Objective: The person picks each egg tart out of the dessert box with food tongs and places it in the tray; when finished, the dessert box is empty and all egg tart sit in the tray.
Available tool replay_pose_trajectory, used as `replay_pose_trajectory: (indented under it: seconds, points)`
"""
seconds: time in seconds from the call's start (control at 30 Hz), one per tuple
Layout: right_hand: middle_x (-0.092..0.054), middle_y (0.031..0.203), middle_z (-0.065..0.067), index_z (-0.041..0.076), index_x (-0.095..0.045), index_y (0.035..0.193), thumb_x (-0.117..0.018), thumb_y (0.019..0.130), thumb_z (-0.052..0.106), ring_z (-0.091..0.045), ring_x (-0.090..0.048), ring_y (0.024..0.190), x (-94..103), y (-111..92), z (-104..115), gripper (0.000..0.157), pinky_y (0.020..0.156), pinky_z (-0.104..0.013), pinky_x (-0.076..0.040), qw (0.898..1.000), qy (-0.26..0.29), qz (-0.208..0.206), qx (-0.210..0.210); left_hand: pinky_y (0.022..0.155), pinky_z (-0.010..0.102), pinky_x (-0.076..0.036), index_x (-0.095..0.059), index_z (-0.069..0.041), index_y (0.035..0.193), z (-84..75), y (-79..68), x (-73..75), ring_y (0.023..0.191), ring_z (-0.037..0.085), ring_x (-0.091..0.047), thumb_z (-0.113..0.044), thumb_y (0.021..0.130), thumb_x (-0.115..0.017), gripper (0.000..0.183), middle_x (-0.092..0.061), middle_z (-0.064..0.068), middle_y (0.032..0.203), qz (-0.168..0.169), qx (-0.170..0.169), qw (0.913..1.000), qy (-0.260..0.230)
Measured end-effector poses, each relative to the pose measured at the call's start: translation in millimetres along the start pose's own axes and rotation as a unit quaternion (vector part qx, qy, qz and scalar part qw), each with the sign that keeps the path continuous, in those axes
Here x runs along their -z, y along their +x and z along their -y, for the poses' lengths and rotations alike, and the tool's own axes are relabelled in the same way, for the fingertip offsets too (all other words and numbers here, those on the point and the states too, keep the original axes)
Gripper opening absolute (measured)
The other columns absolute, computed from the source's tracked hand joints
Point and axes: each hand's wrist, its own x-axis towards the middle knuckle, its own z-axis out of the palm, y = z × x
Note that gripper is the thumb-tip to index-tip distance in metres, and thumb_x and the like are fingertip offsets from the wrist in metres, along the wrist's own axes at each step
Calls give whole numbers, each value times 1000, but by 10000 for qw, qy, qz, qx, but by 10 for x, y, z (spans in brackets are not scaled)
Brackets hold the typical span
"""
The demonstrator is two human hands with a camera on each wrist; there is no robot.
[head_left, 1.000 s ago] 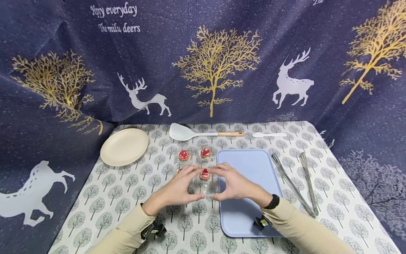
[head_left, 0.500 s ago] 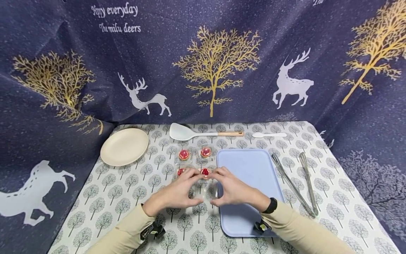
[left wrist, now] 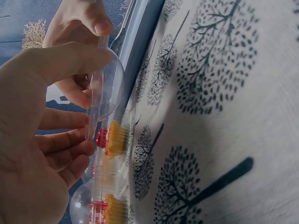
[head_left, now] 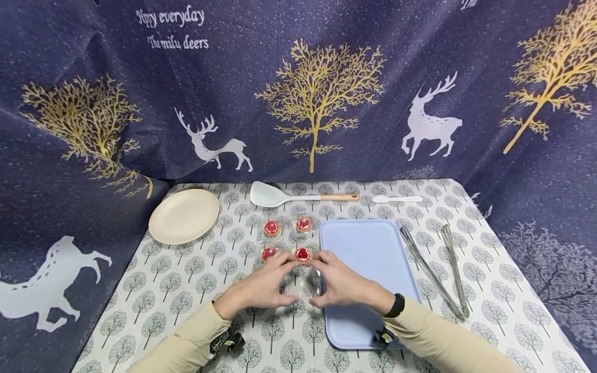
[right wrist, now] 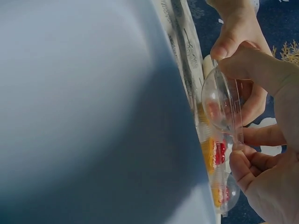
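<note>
Left grip (head_left: 265, 284), right grip (head_left: 344, 284), both pinching clear domed lid (right wrist: 217, 99), red tarts (head_left: 302, 254) beyond

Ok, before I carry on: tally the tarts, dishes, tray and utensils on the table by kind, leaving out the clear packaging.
Red-topped tarts: 4
Cream plate: 1
Blue tray: 1
Spatula with wooden handle: 1
Small white spoon: 1
Metal tongs: 1
Total: 9

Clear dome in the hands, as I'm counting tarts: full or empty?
Empty: the left wrist view sees straight through the dome, with nothing inside.
</note>
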Motion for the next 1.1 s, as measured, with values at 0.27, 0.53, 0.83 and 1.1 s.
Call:
replay_pose_trajectory:
  seconds: [0.27, 0.53, 0.83, 1.1]
  points:
    - [-50, 122, 0, 8, -53, 134, -84, 68, 41, -15, -46, 113, -48, 1, -8, 80, 96, -33, -52, 10000, -62, 45, -56, 108, 35, -44, -48, -9, 141, 21, 10, -50, 122, 15, -45, -43, 77, -76, 77, -47, 0, 135, 15, -16, 9998, 199]
    - [-51, 125, -2, 9, -53, 135, -84, 67, 43, -15, -46, 113, -74, 2, -23, 82, 98, -32, -52, 9997, -220, 86, -87, 113, 38, -39, -47, -9, 142, 18, 6, -79, 129, 17, -42, -45, 79, -74, 77, -46, 2, 140, 81, 98, 9996, 261]
    - [-51, 126, -7, 6, -55, 131, -86, 66, 40, -19, -47, 114, -98, -20, -27, 80, 97, -35, -53, 9993, -338, -66, 130, 114, 39, -37, -47, -9, 142, 11, 2, -98, 131, 17, -41, -47, 79, -73, 78, -44, 4, 142, 112, 154, 9992, 345]
    - [-49, 125, -6, 9, -55, 132, -86, 66, 40, -19, -47, 114, -107, -37, -25, 79, 98, -35, -52, 9992, -350, -84, 146, 114, 38, -38, -51, -9, 138, 16, 18, -137, 127, 16, -42, -50, 77, -75, 78, -47, 4, 137, -76, -66, 9976, 691]
